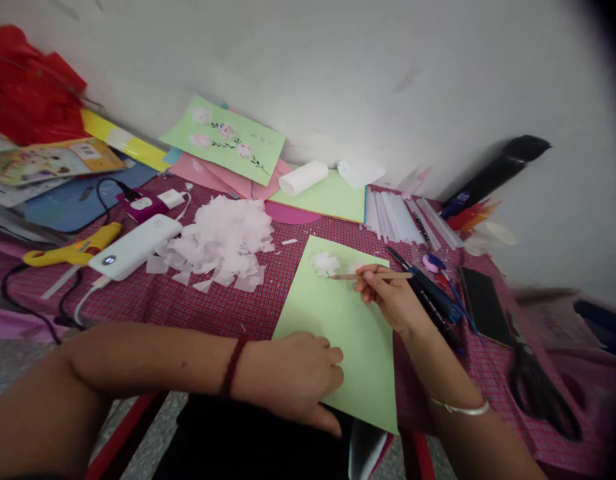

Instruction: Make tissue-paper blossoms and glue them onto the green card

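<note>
green paper (358, 333) under left hand (293, 373), thumb (324, 419) apart, right fingers (366, 293) clamped on pencil (399, 275)

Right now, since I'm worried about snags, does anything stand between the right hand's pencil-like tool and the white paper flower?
Nothing visible does: the pencil-like tool in the right hand ends by the lower edge of the white paper flower; contact is unclear.

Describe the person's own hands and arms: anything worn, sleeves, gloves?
The left hand is ungloved, with a dark red, beaded-looking bracelet around the wrist. The right hand is ungloved too; a thin silver-coloured bangle circles the forearm. No sleeve covers either forearm where visible.
</note>
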A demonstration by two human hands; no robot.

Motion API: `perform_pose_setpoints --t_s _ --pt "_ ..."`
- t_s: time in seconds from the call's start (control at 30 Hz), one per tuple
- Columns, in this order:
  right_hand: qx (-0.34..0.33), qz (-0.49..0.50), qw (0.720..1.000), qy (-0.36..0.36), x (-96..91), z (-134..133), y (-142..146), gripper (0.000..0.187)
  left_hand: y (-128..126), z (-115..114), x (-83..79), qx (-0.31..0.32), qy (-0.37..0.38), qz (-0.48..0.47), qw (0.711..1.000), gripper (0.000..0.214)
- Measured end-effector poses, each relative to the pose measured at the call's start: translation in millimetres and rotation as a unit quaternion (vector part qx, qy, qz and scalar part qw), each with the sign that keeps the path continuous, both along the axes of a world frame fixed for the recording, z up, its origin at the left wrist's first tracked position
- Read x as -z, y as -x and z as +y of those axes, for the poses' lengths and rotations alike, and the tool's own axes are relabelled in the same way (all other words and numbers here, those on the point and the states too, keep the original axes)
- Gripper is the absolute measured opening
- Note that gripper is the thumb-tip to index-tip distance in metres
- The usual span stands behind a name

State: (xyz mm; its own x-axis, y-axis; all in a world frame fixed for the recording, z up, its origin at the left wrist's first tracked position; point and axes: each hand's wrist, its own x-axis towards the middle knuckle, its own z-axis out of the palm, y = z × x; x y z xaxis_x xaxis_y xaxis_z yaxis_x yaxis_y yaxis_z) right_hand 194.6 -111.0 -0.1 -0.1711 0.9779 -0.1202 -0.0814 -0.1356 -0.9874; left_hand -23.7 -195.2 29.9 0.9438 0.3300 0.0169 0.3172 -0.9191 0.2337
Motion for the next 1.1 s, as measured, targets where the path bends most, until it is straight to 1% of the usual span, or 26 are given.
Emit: perform_pose_setpoints --t_s 0.03,0.1,0.17,0.23,0.3,0.47,0.6,0.7,0.83,0.9,1.0,1.1 --pt "0.003 -0.012 1.000 -0.003 1.8 -4.2 2.0 0.025 -0.2 5.7 3.6 -0.009 -0.003 -0.014 1.000 0.046" --pt "0.016 -0.033 0.999 -0.012 5.5 -9.7 7.2 0.025 -0.6 16.7 13.3 -0.029 -0.035 -0.027 0.999 0.040" --pt "0.030 -0.052 0.998 -0.018 8.0 -10.7 12.9 0.025 -0.4 23.7 23.4 -0.036 -0.062 -0.029 0.997 0.034" --pt "0.037 -0.065 0.997 -0.018 8.7 -8.0 17.9 0.026 0.5 25.8 30.4 -0.029 -0.066 -0.033 0.997 0.032" --pt "0.045 -0.069 0.997 -0.012 8.5 -2.6 21.8 0.026 1.4 24.9 33.0 -0.022 -0.063 -0.039 0.997 0.030" --pt "0.098 -0.041 0.994 -0.003 11.0 14.2 28.5 0.025 1.4 22.3 30.8 -0.023 -0.058 -0.042 0.997 0.020" --pt "0.129 -0.032 0.991 -0.012 16.8 22.1 31.4 0.024 1.5 23.1 31.0 -0.017 -0.063 -0.041 0.997 0.020" --pt "0.136 -0.031 0.990 -0.014 17.0 21.3 33.7 0.026 3.1 23.2 30.0 -0.014 -0.067 -0.040 0.997 0.021" --pt "0.148 -0.039 0.988 -0.011 6.7 14.1 34.9 0.034 4.8 21.6 27.3 -0.025 -0.074 -0.046 0.996 0.026" --pt "0.159 -0.028 0.987 -0.013 0.1 11.8 30.9 0.034 5.5 21.2 26.8 -0.025 -0.073 -0.053 0.996 0.029" --pt "0.194 -0.014 0.981 0.006 -5.9 13.5 17.8 0.031 11.3 21.8 24.1 -0.011 -0.069 -0.055 0.996 0.033" --pt "0.210 -0.014 0.977 0.013 -7.6 18.4 1.5 0.030 29.8 22.0 13.8 0.004 -0.069 -0.054 0.996 0.026"
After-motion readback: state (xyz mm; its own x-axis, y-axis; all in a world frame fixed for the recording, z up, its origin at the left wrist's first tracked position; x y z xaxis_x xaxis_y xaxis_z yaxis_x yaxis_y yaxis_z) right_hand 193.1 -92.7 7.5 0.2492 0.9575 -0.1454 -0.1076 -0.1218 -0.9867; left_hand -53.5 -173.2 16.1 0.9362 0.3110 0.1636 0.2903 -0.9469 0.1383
